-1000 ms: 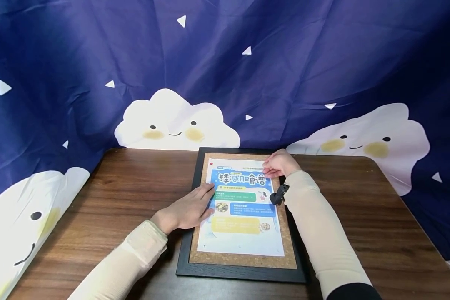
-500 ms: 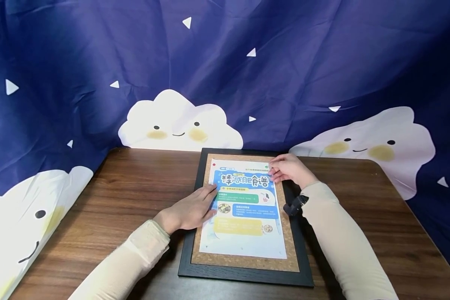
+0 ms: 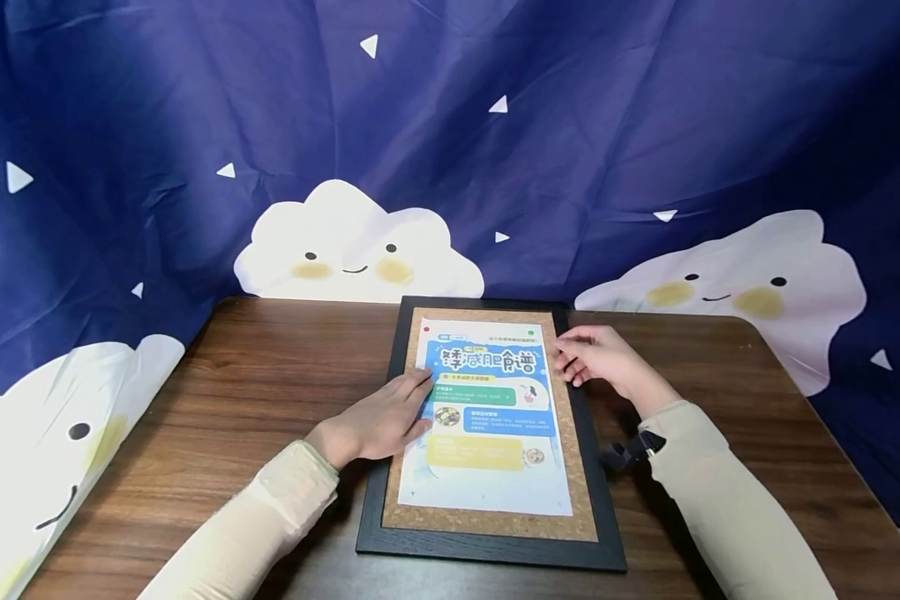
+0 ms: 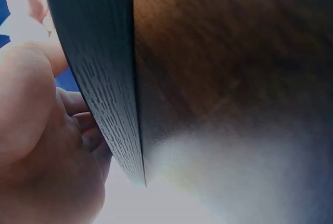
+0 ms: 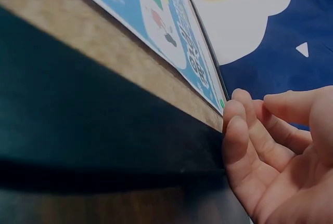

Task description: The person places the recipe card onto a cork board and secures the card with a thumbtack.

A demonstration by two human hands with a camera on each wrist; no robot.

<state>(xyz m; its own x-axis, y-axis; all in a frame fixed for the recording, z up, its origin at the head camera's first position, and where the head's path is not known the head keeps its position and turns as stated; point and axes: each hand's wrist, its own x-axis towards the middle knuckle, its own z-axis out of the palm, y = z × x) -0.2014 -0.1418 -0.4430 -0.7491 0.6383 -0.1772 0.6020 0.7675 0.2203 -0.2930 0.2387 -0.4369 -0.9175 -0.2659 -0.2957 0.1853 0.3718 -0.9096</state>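
Observation:
A printed poster (image 3: 487, 492) in white, blue, green and yellow lies on a black-framed cork board (image 3: 581, 500). A red pushpin (image 3: 427, 329) marks its upper left corner and a green pushpin (image 3: 531, 333) its upper right. My left hand (image 3: 378, 417) lies across the left side of the frame (image 4: 99, 78), straight fingers reaching onto the poster's left edge. Over the right side of the frame is my right hand (image 3: 596, 358), its fingers loosely bent beside the poster and nothing visible between them. In the right wrist view the fingertips (image 5: 237, 135) are right at the frame's edge.
The board lies on a brown wooden table (image 3: 292, 358), near its far edge. Behind it hangs a dark blue cloth (image 3: 420, 100) printed with smiling clouds and white triangles. A small black device (image 3: 633, 450) is strapped at the right wrist.
My right hand has drawn away from the poster's upper right corner, to the right and nearer, uncovering the green pushpin. My left hand stays in place on the poster.

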